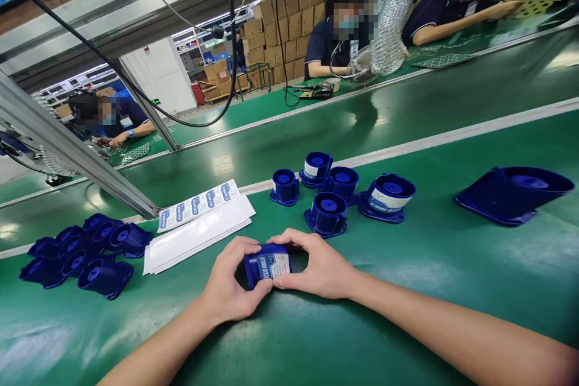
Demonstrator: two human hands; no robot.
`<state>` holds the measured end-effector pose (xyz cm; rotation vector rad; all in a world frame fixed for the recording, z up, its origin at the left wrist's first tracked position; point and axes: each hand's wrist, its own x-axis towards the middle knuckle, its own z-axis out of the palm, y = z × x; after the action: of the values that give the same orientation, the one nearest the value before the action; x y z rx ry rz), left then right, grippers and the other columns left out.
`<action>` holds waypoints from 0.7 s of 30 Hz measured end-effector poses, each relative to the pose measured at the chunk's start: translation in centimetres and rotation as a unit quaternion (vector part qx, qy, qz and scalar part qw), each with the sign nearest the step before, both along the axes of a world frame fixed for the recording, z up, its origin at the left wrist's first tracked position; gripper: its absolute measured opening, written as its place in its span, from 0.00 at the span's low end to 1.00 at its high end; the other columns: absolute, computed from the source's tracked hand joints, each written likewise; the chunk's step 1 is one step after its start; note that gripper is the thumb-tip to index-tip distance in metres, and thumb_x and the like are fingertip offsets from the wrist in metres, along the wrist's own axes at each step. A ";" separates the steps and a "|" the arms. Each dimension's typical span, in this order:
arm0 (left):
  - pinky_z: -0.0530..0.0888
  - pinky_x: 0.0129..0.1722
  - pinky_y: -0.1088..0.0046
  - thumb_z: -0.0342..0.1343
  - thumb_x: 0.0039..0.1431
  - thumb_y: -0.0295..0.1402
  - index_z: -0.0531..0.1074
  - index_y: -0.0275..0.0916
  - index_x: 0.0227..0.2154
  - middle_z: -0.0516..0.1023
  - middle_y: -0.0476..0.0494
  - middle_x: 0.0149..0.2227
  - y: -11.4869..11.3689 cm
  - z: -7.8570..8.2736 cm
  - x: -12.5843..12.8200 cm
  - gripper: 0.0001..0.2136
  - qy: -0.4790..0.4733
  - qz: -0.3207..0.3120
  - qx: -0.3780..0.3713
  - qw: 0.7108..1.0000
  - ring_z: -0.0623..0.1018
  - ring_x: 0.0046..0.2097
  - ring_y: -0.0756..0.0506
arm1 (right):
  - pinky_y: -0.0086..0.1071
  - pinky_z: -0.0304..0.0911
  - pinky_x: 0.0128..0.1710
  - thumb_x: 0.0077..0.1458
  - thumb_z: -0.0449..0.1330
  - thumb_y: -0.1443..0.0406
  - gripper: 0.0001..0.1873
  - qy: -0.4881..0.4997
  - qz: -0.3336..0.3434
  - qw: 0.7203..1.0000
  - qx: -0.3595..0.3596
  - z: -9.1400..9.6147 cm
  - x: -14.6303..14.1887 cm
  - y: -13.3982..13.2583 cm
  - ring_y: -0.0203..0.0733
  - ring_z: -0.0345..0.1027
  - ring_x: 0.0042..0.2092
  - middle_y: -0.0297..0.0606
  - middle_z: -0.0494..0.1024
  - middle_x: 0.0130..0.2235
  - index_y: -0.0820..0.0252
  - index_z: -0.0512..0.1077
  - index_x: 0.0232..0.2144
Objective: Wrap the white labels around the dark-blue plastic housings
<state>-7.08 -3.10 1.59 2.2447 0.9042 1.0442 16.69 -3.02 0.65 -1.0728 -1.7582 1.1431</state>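
Both of my hands grip one blue plastic housing (254,266) lying on its side, low over the green work surface. A white and blue label (277,266) lies on its curved wall, facing me. My left hand (233,280) is closed around its left end, with the thumb at the lower edge of the label. From the right, my right hand (314,265) pinches it, thumb on the label's lower edge and fingers at the top. Just beyond my left hand are a printed label sheet (199,205) and white backing sheets (199,241).
Several blue housings (106,276) cluster at the left. Others, some labelled (391,198), stand beyond my right hand, and one housing (502,196) is at far right. A metal post (76,145) rises at left. Co-workers (335,36) sit across the conveyor belt (271,157).
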 end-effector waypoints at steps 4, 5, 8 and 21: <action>0.78 0.49 0.56 0.69 0.55 0.31 0.72 0.42 0.49 0.78 0.35 0.49 0.0 -0.1 0.1 0.20 -0.005 0.004 0.007 1.000 0.80 0.49 0.37 | 0.48 0.73 0.56 0.42 0.79 0.60 0.24 0.027 0.006 1.000 -0.009 0.0 0.1 -0.1 0.56 0.80 0.51 0.39 0.85 0.49 0.54 0.76 0.42; 0.78 0.49 0.56 0.70 0.55 0.32 0.72 0.42 0.48 0.78 0.35 0.49 -0.1 0.0 0.1 0.19 -0.006 0.007 0.005 1.000 0.80 0.49 0.37 | 0.49 0.73 0.57 0.42 0.79 0.60 0.24 0.035 0.008 0.999 -0.014 -0.1 0.1 -0.2 0.56 0.80 0.52 0.39 0.85 0.50 0.54 0.76 0.41; 0.79 0.47 0.57 0.70 0.56 0.33 0.73 0.41 0.45 0.79 0.35 0.47 -0.2 0.3 0.3 0.16 -0.011 0.013 0.002 1.000 0.81 0.48 0.37 | 0.49 0.74 0.57 0.43 0.79 0.58 0.23 0.065 0.015 0.997 -0.038 -0.1 0.0 -0.3 0.56 0.80 0.52 0.41 0.85 0.50 0.54 0.76 0.39; 0.76 0.48 0.60 0.69 0.58 0.34 0.72 0.42 0.43 0.79 0.40 0.44 -1.0 0.8 0.7 0.14 -0.006 0.039 -0.059 0.997 0.80 0.48 0.38 | 0.52 0.74 0.59 0.42 0.79 0.57 0.24 0.107 0.013 0.988 -0.107 -0.3 0.0 -0.8 0.58 0.81 0.54 0.44 0.83 0.56 0.55 0.74 0.38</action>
<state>-6.33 -4.07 2.44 2.1191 1.0286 1.0087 16.69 -3.77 0.30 -1.0097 -1.5129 1.4327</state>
